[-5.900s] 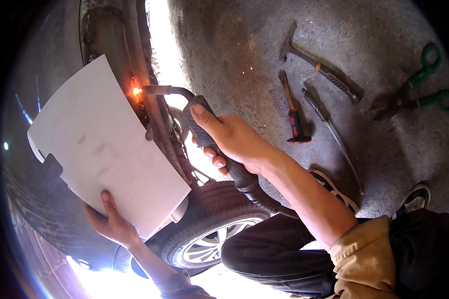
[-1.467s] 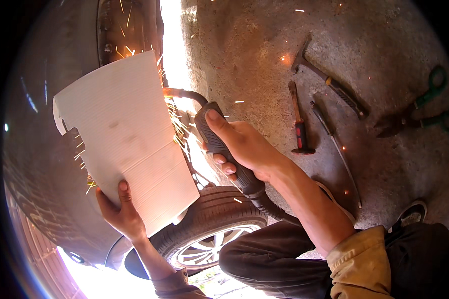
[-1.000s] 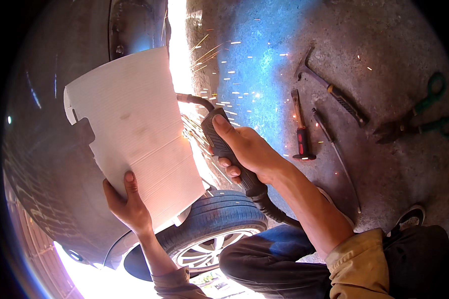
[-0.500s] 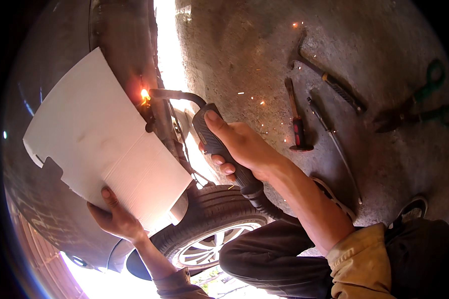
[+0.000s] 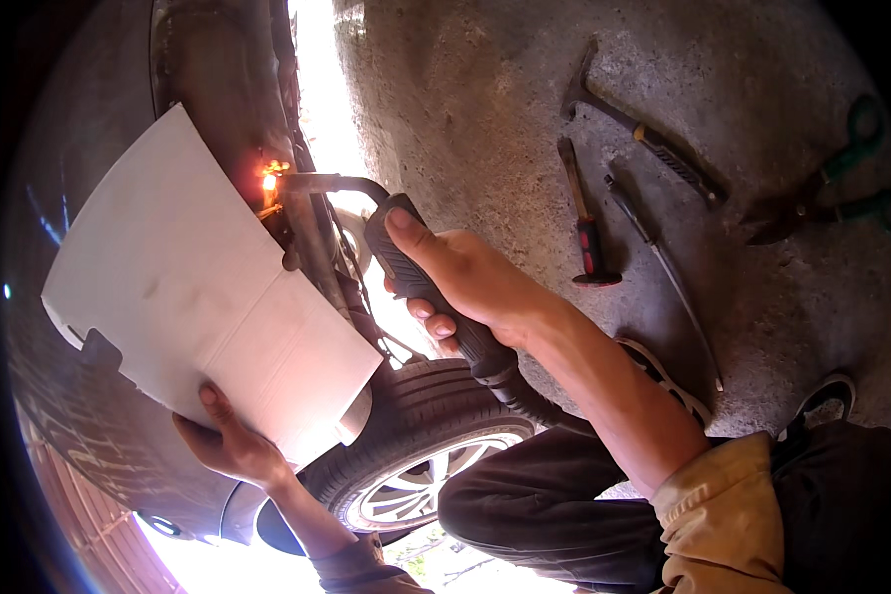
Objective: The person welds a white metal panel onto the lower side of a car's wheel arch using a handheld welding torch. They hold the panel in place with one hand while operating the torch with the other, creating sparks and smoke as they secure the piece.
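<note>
My right hand (image 5: 465, 282) grips the dark handle of a welding torch (image 5: 406, 262). Its bent metal neck reaches left to the rusty edge of a car body panel (image 5: 218, 89), where an orange glow (image 5: 270, 180) burns at the tip. My left hand (image 5: 233, 445) holds a white sheet of card (image 5: 198, 297) by its lower edge, pressed against the dark car body just left of the glow. The torch hose runs down behind my wrist toward the tyre.
A car wheel with a silver rim (image 5: 416, 475) sits below the torch. On the concrete floor to the right lie a hammer (image 5: 643, 134), a red-handled tool (image 5: 586, 228), a thin rod (image 5: 663, 267) and green-handled snips (image 5: 841, 188). My bent knee (image 5: 564, 505) is at the bottom.
The white card has tilted and slid back down-left, away from the weld point. The spray of sparks has died to a small orange glow. The torch hand has stayed in place.
</note>
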Available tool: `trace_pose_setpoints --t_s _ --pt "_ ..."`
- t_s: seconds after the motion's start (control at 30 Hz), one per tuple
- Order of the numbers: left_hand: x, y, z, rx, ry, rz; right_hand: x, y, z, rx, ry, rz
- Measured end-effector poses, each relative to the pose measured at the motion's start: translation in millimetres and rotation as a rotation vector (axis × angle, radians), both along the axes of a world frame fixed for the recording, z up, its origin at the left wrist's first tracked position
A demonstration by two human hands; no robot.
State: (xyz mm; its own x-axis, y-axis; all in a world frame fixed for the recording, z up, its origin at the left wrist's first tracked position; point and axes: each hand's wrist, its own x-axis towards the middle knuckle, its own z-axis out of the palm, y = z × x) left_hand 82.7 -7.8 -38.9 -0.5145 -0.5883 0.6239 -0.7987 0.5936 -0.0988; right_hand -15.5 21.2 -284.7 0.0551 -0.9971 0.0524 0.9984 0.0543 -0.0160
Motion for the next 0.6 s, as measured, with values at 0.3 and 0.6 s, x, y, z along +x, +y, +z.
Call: trace_pose_setpoints --t_s 0.3,0.6 --pt "1.9 2.0 1.3 0.001 -0.052 0.016 -1.4 0.4 1.2 -0.011 -0.012 0.009" --pt "1.9 1.6 -1.1 0.047 -0.144 0.024 -0.1 1.7 1.3 0.001 -0.029 0.05"
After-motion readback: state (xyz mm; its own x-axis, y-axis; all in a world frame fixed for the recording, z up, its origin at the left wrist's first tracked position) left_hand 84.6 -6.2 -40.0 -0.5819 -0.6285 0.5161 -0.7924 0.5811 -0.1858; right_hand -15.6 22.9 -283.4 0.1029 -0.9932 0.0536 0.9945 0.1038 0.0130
